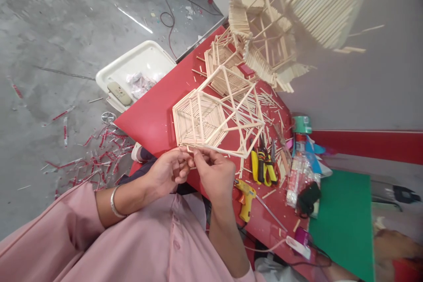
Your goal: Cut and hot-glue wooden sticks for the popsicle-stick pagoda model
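Note:
A model frame of thin wooden sticks [235, 112], with a hexagonal base of nested sticks [185, 119], lies on the red table just beyond my hands. My left hand [170, 169] is at its near corner, thumb and forefinger pinched around a small wooden stick [188, 149]. Close beside it, my right hand [216, 174] pinches at the same spot, its fingertips partly hidden behind the thumb. Whether this stick is loose or joined to the frame, I cannot tell. A yellow glue gun [246, 200] lies right of my right hand.
A larger stick structure [271, 31] stands at the back. Pliers and cutters with yellow-black handles [263, 165] lie among loose sticks on the red table [145, 116]. Farther right are a green tin [302, 123] and a green board [345, 220]. A white plastic chair [132, 59] stands beyond.

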### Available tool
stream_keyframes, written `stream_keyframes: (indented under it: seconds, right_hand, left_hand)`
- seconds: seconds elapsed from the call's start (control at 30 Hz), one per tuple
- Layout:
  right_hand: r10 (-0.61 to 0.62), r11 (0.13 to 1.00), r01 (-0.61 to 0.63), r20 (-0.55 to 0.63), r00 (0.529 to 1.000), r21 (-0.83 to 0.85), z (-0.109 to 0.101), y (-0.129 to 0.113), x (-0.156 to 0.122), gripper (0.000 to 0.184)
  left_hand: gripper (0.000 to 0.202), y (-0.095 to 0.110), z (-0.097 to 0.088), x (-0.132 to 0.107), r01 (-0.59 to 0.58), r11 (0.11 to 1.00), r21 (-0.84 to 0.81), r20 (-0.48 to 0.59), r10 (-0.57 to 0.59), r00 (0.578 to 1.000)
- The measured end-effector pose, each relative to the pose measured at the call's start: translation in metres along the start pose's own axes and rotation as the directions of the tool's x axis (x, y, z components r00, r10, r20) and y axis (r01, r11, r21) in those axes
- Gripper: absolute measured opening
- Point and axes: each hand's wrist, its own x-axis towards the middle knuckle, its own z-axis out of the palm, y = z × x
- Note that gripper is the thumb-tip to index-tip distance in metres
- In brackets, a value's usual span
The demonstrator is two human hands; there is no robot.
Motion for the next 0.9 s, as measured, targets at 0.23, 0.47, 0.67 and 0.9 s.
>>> stream_keyframes:
  seconds: [0.23,0.47,0.67,0.9]
  right_hand:
    - [-0.157,0.983,0.144,-0.121,0.980,-0.114,0.010,0.017,-0.008,0.019]
    - [-0.309,0.938,0.258,-0.226,0.924,-0.229,0.019,0.018,-0.011,0.015]
    - [-0.233,0.966,0.199,-0.221,0.947,-0.165,0.019,0.017,-0.009,0.017]
    - [-0.097,0.995,0.095,-0.140,0.985,-0.017,0.017,0.018,-0.007,0.020]
  left_hand:
    - [0.010,0.005,-0.002,0.001,0.076,0.992,-0.102,0.001,-0.076,0.997]
    - [0.005,0.009,-0.001,0.000,0.121,0.981,-0.149,0.025,-0.119,0.993]
    - [0.008,0.006,-0.005,0.003,0.131,0.981,-0.141,0.037,-0.127,0.991]
    - [0.010,0.005,-0.006,0.004,0.111,0.987,-0.119,0.031,-0.108,0.994]
